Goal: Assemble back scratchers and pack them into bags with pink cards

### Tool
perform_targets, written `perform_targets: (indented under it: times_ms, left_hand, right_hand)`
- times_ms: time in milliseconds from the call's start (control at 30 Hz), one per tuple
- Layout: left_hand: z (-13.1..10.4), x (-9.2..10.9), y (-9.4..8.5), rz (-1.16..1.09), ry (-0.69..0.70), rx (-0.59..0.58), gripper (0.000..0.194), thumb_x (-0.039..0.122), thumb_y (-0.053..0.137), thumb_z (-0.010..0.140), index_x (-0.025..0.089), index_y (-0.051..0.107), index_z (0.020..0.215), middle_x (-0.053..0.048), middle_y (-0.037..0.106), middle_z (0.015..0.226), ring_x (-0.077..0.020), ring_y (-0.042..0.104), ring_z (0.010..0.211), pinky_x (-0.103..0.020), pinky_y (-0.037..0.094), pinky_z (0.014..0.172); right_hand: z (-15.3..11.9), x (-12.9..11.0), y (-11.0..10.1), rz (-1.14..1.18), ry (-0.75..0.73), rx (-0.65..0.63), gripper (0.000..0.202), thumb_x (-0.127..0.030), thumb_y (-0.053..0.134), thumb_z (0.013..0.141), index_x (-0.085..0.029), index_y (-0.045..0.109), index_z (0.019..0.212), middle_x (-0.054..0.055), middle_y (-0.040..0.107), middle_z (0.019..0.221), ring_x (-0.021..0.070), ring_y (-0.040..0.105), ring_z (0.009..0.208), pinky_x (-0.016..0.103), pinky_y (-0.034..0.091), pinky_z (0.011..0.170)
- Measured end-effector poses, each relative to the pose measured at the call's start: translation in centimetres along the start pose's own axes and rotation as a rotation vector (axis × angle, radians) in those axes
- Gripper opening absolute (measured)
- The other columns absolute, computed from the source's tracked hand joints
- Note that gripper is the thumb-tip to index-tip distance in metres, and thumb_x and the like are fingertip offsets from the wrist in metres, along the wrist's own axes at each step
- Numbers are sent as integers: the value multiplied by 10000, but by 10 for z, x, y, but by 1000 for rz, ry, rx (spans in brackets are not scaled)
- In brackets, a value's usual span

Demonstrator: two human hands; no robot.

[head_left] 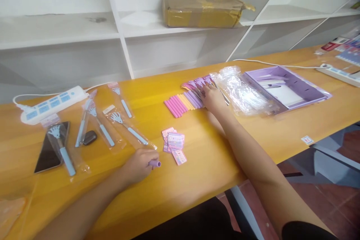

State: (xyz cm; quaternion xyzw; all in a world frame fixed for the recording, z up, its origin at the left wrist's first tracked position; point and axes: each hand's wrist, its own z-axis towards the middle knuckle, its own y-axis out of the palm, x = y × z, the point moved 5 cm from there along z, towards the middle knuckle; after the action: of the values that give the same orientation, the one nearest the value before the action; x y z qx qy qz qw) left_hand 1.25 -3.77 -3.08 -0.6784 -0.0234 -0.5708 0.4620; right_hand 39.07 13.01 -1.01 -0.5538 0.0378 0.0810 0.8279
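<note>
My left hand (142, 165) is closed round a short purple tube (154, 163), its open end pointing right. Farther back, my right hand (212, 96) reaches over the metal rods of hand-shaped pink and purple pieces (199, 81); its fingertips are partly hidden, so its grip is unclear. Just left of it lies a row of pink tubes (176, 106), yellow tubes (185, 101) and purple tubes (194, 99). Small printed cards (176, 140) form a loose pile between my hands. Several blue hand-shaped scratchers (101, 127) in clear bags lie at the left.
Clear plastic bags (239, 92) lie beside a purple box (298, 86) at the right. A white power strip (54, 104), a phone (46, 153) and a small black object (90, 137) are at the left. Behind stands a white shelf (146, 28) with a taped parcel (202, 11).
</note>
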Motion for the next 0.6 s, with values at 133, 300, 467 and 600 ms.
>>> perform_targets:
  times_ms: [133,300,467,600]
  left_hand:
    - [1,2,-4,-141,-132,74,151,109,528,866,202,536,747,12,563,730,-142,485,699,-268,358,685]
    - [-3,6,12,-920,-387,225,175,353,614,920,182,639,947,-1,587,816,-111,404,598,-265,349,585]
    - [-10,9,43,-1137,-530,236,471,609,734,950,139,700,939,-46,639,826,-170,588,775,-291,464,705]
    - [-12,11,54,-1180,-517,199,485,618,771,941,134,733,941,-50,662,856,-177,614,823,-300,491,753]
  right_hand:
    - [-4,-19,-35,105,42,107,228,-271,521,1035,-161,702,950,181,726,999,310,663,969,451,540,913]
    - [-76,-134,-96,559,-312,-89,412,-496,712,1016,-220,634,1313,127,709,1260,257,711,1072,410,612,919]
    - [-167,-226,-107,620,-681,-310,926,-439,880,897,-107,384,1604,268,531,1541,388,509,1503,533,527,1195]
    - [-176,-226,-97,720,-641,-365,968,-369,912,866,-100,363,1616,270,501,1549,365,507,1509,480,543,1201]
